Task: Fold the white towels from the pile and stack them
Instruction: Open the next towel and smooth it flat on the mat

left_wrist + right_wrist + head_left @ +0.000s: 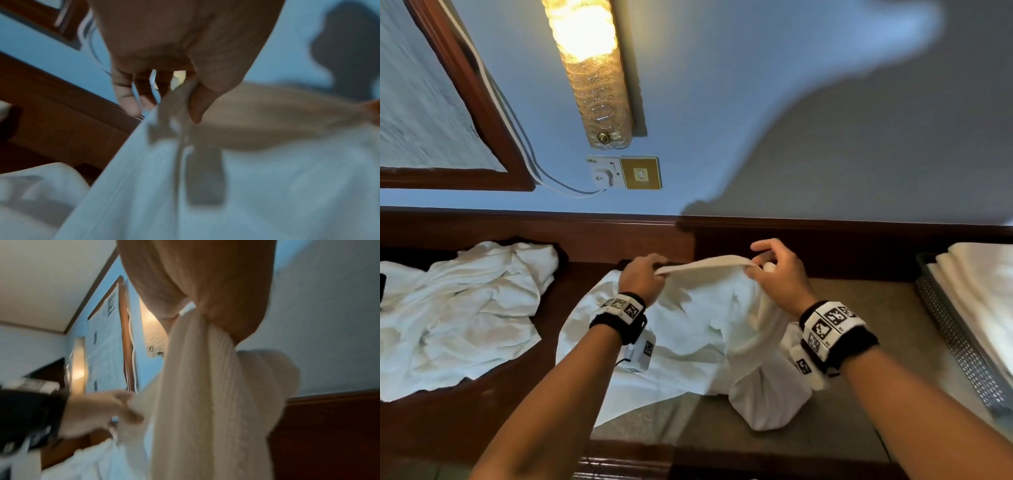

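I hold the towel (698, 329) at the table's (859, 308) middle, my left hand (642, 277) pinching one end of its top edge, my right hand (777, 274) pinching the other. To do this well, I'd say: pull the edge taut, find both corners, lift until the bunched part hangs free. The pile (462, 308) lies at nine o'clock. The mesh basket (959, 346) at three o'clock holds folded towels (983, 284).
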Tool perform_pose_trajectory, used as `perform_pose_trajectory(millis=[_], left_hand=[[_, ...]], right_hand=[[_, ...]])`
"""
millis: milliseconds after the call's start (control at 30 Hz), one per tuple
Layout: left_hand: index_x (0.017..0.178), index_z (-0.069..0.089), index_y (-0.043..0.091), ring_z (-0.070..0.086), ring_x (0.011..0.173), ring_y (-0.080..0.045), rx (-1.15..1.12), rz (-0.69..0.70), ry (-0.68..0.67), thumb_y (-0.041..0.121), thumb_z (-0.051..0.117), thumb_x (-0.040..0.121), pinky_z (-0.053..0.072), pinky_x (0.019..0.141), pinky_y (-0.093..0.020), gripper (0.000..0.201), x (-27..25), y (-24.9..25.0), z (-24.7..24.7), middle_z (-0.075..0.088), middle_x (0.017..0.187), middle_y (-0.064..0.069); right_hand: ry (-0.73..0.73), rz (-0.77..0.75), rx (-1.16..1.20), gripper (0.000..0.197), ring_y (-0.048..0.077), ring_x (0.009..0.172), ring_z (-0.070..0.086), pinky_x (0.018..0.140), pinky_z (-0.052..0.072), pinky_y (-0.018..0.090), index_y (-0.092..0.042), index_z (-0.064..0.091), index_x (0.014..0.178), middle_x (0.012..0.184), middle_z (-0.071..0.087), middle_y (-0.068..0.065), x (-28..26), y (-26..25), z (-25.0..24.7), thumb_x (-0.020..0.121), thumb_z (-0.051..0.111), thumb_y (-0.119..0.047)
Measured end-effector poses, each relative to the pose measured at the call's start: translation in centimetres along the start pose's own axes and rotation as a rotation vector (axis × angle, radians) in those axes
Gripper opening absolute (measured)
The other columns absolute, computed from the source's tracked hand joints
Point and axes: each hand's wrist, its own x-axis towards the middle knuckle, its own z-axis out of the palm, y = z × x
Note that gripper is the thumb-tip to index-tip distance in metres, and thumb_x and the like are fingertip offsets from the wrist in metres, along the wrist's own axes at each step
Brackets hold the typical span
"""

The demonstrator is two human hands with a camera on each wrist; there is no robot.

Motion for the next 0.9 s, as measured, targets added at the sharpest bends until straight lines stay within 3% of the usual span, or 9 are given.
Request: perform_pose_trajectory(millis=[67,167,267,333,433,567,700,800,900], left_hand=[[0.145,0.045,0.028,0.048,0.118,-0.029,-0.006,-0.075,0.017,0.017,0.066,0.083,0.047,0.1,-0.048,0.067,-0.5,0.4,0.4,0.048,0.13,-0.008],[0.15,0.038,0.026,0.04,0.131,-0.024,-0.178,0.211,0.082,0.023,0.068,0.07,0.04,0.111,-0.051,0.086,-2.5,3.3,1.3,0.039,0.142,-0.005],[0.162,0.019,0.026,0.018,0.154,-0.011,-0.452,0.378,-0.166,0.021,0.08,0.073,0.022,0.125,-0.033,0.108,-3.2,6.3,1.6,0.019,0.168,0.002],[0.159,0.032,0.018,0.04,0.144,-0.013,-0.654,0.308,-0.385,0.023,0.078,0.074,0.034,0.118,-0.032,0.097,-3.0,7.9,1.0,0.042,0.159,-0.005],[0.123,0.066,0.002,0.067,0.094,-0.021,-0.874,0.257,-0.51,0.021,0.075,0.079,0.053,0.084,-0.038,0.048,-3.2,8.8,0.2,0.071,0.106,-0.012],[0.093,0.066,0.011,0.059,0.074,-0.021,-0.857,0.3,-0.338,0.027,0.076,0.083,0.049,0.068,-0.038,0.021,-3.3,8.3,0.1,0.063,0.084,-0.01],[0.09,0.06,0.021,0.056,0.077,-0.017,-0.917,0.385,-0.074,0.021,0.07,0.089,0.047,0.068,-0.034,0.01,-2.9,8.3,-2.6,0.06,0.085,-0.005],[0.085,0.062,0.033,0.054,0.078,-0.017,-0.974,0.358,0.154,0.004,0.059,0.087,0.043,0.07,-0.034,0.029,-1.5,6.3,-6.9,0.059,0.081,0.003],[0.084,0.054,0.032,0.049,0.075,-0.017,-0.9,0.195,0.428,0.013,0.057,0.085,0.039,0.071,-0.035,0.02,0.3,2.3,-10.8,0.054,0.078,0.006]], right_hand=[[0.039,0.074,0.146,0.047,0.019,0.092,0.064,0.08,0.054,0.035,-0.021,0.058,0.124,0.103,0.065,0.001,0.5,-0.4,0.0,0.084,0.067,0.001],[-0.073,0.102,0.351,0.053,0.017,0.087,0.06,0.071,0.051,0.026,-0.018,0.05,0.125,0.119,0.06,0.012,0.5,-2.4,-0.1,0.08,0.06,0.009],[-0.283,0.006,0.289,0.059,0.016,0.082,0.055,0.063,0.049,0.022,-0.022,0.038,0.115,0.122,0.051,0.006,-0.2,-3.9,0.3,0.063,0.062,-0.007],[-0.334,-0.052,0.289,0.059,0.018,0.081,0.057,0.063,0.051,0.025,-0.025,0.031,0.11,0.123,0.044,0.006,-0.6,-4.0,0.7,0.064,0.066,-0.01],[-0.309,-0.109,0.209,0.066,0.017,0.083,0.056,0.069,0.053,0.025,-0.028,0.028,0.112,0.125,0.04,0.005,-1.1,-2.6,1.1,0.067,0.072,-0.009],[-0.232,-0.033,0.119,0.061,0.023,0.082,0.064,0.075,0.057,0.037,-0.022,0.043,0.117,0.113,0.058,0.006,-1.5,-0.3,1.8,0.074,0.08,0.0],[-0.112,-0.077,-0.322,0.021,0.032,0.08,0.066,0.057,0.039,0.023,-0.019,0.056,0.071,0.072,0.067,0.003,-1.4,2.6,2.9,0.08,0.063,0.0],[-0.054,0.068,-0.536,0.018,0.04,0.09,0.067,0.065,0.035,0.03,-0.014,0.064,0.076,0.086,0.072,0.018,-1.6,6.4,2.1,0.083,0.057,0.0],[0.152,0.263,-0.416,0.012,0.044,0.093,0.066,0.068,0.036,0.032,-0.006,0.069,0.093,0.095,0.071,0.025,-1.5,9.0,-0.2,0.089,0.059,-0.001]])
